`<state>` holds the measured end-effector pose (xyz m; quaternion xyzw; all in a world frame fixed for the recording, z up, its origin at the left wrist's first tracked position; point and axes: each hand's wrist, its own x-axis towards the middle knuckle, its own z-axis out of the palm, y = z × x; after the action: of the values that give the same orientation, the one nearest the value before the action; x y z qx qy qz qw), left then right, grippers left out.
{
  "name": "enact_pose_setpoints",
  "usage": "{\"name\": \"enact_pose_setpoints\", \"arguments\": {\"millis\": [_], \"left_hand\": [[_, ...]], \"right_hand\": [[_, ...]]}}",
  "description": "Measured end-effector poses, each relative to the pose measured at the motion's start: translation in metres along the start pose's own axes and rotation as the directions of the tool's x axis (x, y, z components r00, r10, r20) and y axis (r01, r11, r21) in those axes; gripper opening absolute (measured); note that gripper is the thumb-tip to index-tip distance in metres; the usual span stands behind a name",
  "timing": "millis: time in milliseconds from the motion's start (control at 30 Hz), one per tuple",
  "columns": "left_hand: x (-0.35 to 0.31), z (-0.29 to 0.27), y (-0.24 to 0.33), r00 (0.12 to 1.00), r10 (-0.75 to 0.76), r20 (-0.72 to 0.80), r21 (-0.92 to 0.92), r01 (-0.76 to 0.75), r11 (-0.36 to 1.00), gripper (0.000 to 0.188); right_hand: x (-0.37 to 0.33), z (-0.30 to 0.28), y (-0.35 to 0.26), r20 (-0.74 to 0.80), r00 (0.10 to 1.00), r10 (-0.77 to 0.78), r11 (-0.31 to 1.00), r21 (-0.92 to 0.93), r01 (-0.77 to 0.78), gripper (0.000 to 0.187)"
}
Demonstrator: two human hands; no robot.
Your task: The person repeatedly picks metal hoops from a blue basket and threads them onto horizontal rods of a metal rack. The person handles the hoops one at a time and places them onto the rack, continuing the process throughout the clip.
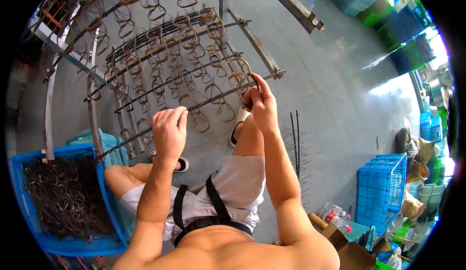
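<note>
A long dark rod [218, 96] runs slantwise in front of me, with brown wire-like frames, shaped like glasses frames, hanging from it. My left hand [169, 131] is closed over the middle of this rod, its thumb and forefinger pinched together. Near the rod's right end, my right hand [263, 102] has its fingers closed on the edge of a brown glasses-like frame [239, 67]. The curled fingers partly hide that frame's lower side. More brown frames [187, 29] hang in rows on parallel rods beyond both hands.
A blue crate [19, 173] full of dark curved pieces stands at my left. Rack posts [255, 39] carry the rods. Spiky dark rods [295, 141] lie right of my leg. A blue basket [381, 187], plastic bottles [335, 216] and a cardboard box [357, 255] are at right.
</note>
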<state>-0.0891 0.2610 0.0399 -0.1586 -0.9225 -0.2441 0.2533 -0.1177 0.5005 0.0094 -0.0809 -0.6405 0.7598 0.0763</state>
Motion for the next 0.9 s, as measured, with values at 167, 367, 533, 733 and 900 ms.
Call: {"name": "enact_pose_setpoints", "arguments": {"millis": [167, 367, 533, 733, 900], "left_hand": [[-0.020, -0.045, -0.006, 0.998, 0.012, -0.062, -0.004, -0.012, 1.000, 0.023], [-0.125, -0.167, -0.107, 0.918, -0.181, -0.354, 0.255, 0.281, 0.925, 0.013], [-0.289, -0.237, -0.263, 0.469, -0.784, -0.408, 0.382, 0.867, 0.320, 0.036], [-0.301, -0.232, -0.295, 0.152, -0.988, 0.017, 0.259, 0.954, 0.151, 0.034], [-0.280, -0.272, -0.238, 0.104, -0.994, 0.038, -0.505, 0.860, 0.070, 0.021]], "right_hand": [[0.007, 0.005, -0.008, 0.005, 0.999, 0.050, 0.985, 0.165, -0.050, 0.033], [0.010, -0.039, -0.007, -0.146, 0.965, -0.218, 0.846, -0.520, 0.113, 0.040], [-0.046, 0.030, -0.030, -0.163, 0.836, -0.523, 0.503, -0.852, 0.148, 0.042], [-0.131, 0.150, -0.019, 0.346, 0.897, -0.277, 0.749, -0.507, 0.427, 0.030], [-0.171, 0.225, 0.014, 0.762, 0.646, 0.046, 0.898, -0.315, 0.308, 0.026]]}}
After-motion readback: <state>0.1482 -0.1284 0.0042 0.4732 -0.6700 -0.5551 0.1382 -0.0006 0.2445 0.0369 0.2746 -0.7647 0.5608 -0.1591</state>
